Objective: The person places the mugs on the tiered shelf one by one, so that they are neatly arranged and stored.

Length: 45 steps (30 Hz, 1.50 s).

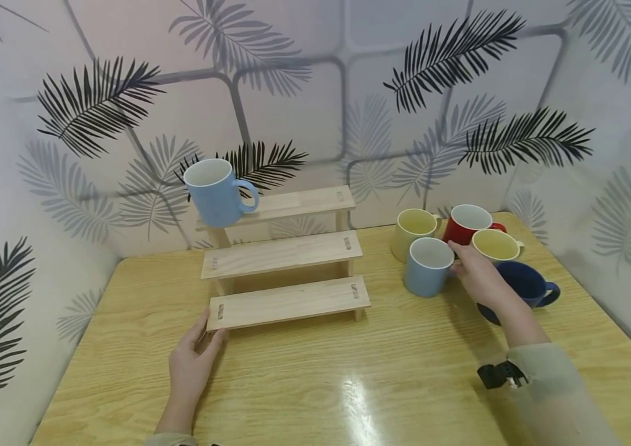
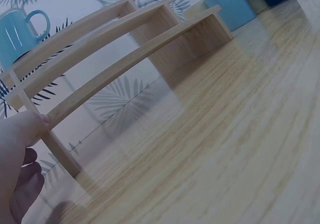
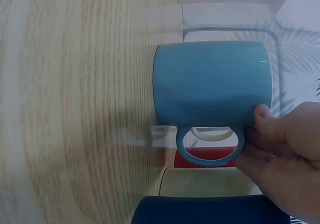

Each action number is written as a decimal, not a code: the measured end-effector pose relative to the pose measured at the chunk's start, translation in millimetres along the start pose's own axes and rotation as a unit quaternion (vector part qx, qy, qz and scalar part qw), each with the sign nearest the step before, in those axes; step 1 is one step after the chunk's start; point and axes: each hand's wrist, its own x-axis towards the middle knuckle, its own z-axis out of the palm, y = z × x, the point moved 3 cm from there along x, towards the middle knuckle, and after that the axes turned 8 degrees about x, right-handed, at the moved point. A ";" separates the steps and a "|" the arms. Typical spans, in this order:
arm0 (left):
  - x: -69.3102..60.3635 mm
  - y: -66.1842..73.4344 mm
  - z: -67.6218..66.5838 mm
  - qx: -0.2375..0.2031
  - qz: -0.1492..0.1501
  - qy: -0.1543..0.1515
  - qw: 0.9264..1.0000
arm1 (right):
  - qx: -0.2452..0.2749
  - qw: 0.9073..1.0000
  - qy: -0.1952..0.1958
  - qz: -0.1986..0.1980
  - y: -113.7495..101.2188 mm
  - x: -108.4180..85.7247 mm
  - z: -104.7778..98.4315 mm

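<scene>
A three-step wooden shelf [image 1: 287, 302] stands on the table. My left hand [image 1: 189, 365] grips the left end of its lowest step, thumb in front, as the left wrist view also shows. On the top step's left end sits a light blue mug [image 1: 216, 201], its handle to the right. At the right, my right hand [image 1: 481, 280] pinches another light blue mug [image 1: 424, 279] near the top of its handle. In the right wrist view the thumb presses this mug [image 3: 212, 84] near its rim, the other fingers beside the handle.
Around the right hand stand a yellow mug [image 1: 405, 240], a red mug [image 1: 458, 232], a second yellow mug [image 1: 495, 246] and a dark blue mug [image 1: 522, 282]. Behind the wooden table [image 1: 293, 384] rises a leaf-patterned wall [image 1: 304, 111].
</scene>
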 end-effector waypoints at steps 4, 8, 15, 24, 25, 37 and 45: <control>-1.0 0.5 -1.3 0.004 -0.005 -0.002 1.000 | 0.020 1.000 0.009 -0.004 -2.2 -2.6 2.8; -1.0 1.7 -2.4 0.000 -0.004 -0.004 1.000 | 0.055 0.998 0.016 -0.002 -4.0 -6.5 9.0; -0.6 1.0 -1.6 0.000 0.000 -0.002 1.000 | 0.095 0.995 0.039 -0.010 -5.0 -15.6 18.3; -1.6 1.7 -0.3 -0.003 0.001 -0.002 1.000 | 0.066 0.986 0.148 -0.026 4.7 -22.9 24.2; -1.7 2.0 -0.4 -0.003 0.001 -0.001 1.000 | 0.065 0.986 0.153 -0.023 6.1 -23.5 25.6; -2.2 2.4 -0.4 0.002 -0.011 0.005 1.000 | 0.138 0.972 0.184 0.051 18.3 -29.3 37.4; -0.4 0.6 0.5 -0.001 -0.006 0.005 1.000 | 0.293 0.928 0.227 0.039 28.2 -27.4 50.8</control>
